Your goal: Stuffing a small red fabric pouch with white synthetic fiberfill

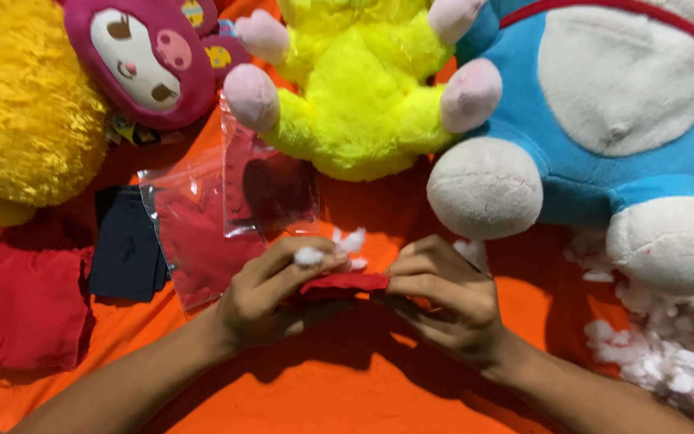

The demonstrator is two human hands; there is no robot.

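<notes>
1. The left hand (271, 293) pinches a small tuft of white stuffing (309, 256) between thumb and fingertips, right above a small red fabric piece (343, 284)
2. The right hand (443, 301) has its fingers curled together, gripping the right end of the red fabric piece; the piece sits between both hands, near the middle of the orange cloth (347, 386)
3. How far along: the tuft is at the fabric's edge, not yet tucked in, so the filling looks to be partly done; whether the piece is sewn or shut anywhere I cannot tell
4. A loose pile of white stuffing (676, 362) lies at the near right, so plenty is left
5. Just beyond the hands lie clear plastic bags (271, 181) with red cloth inside, a dark cloth piece (126, 241) and red cloth squares (26, 309) at left
6. Far side: a yellow plush toy (363, 96), a blue and white plush toy (596, 120), a fluffy yellow toy (18, 104) and a pink plush face (138, 56)
</notes>
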